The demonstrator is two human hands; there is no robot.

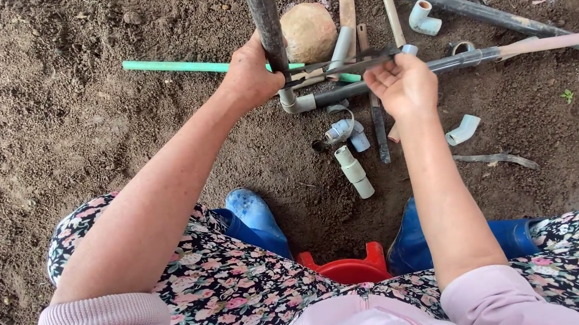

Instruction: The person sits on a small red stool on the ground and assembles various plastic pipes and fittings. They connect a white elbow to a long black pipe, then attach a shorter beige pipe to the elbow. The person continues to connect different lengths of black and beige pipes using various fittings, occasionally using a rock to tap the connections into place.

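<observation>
Item: upright dark pipe point(263, 17) seated in grey elbow fitting point(294, 102) on bare soil point(36, 106), step in hand apparently joint assembly. Left hand point(248, 75) clamped around pipe; right hand point(406, 84) half-closed beside horizontal pipe point(455, 62). Spare fittings point(354, 169) nearby. Steady alignment advisable.

Outdoor dirt yard point(36, 106) (scattered pipe fittings point(354, 169))
</observation>
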